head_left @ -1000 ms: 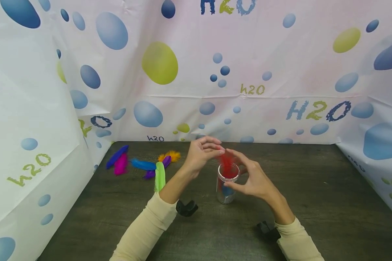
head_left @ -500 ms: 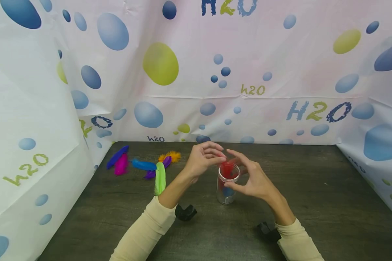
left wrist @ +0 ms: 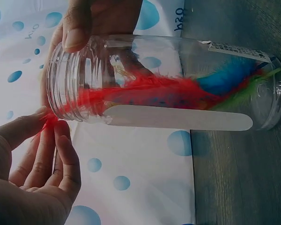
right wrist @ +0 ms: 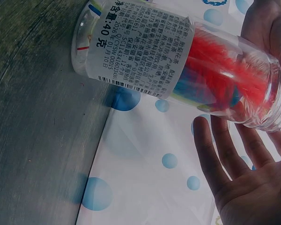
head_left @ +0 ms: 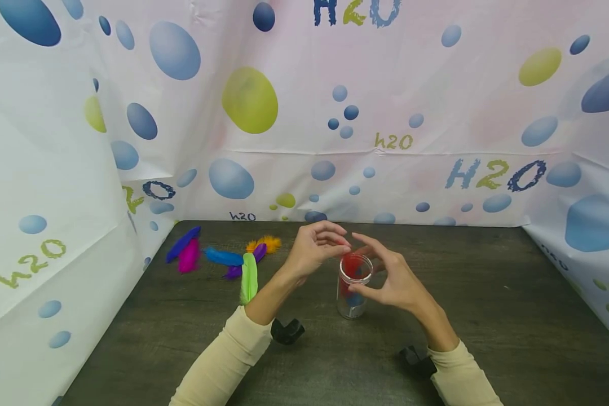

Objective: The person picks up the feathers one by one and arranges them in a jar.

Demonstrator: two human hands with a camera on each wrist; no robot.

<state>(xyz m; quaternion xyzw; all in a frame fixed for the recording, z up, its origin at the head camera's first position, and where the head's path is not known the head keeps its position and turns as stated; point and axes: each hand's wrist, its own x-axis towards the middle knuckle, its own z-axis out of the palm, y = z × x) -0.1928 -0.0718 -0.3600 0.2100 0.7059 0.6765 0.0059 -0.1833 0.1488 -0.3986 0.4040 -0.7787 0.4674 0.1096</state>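
A clear plastic jar (head_left: pixel 353 307) stands upright on the dark table, with red, blue and green feathers inside. My left hand (head_left: pixel 314 248) is at its mouth and pinches the tip of a red feather (left wrist: pixel 91 97); most of that feather hangs down inside. My right hand (head_left: pixel 388 276) holds the jar near the neck, thumb at the front and fingers spread around the far side. In the right wrist view a white printed label (right wrist: pixel 140 47) shows on the jar wall.
To the left lie loose feathers: a dark blue one (head_left: pixel 182 243), a magenta one (head_left: pixel 189 256), a light blue one (head_left: pixel 223 257), a green one (head_left: pixel 249 277), a purple one (head_left: pixel 259 252) and an orange one (head_left: pixel 267 243). A printed sheet (head_left: pixel 304 113) walls the table's back and left side.
The red feather has gone down into the jar, and my left hand has come down to the rim with it. My right hand and the jar have stayed in place.
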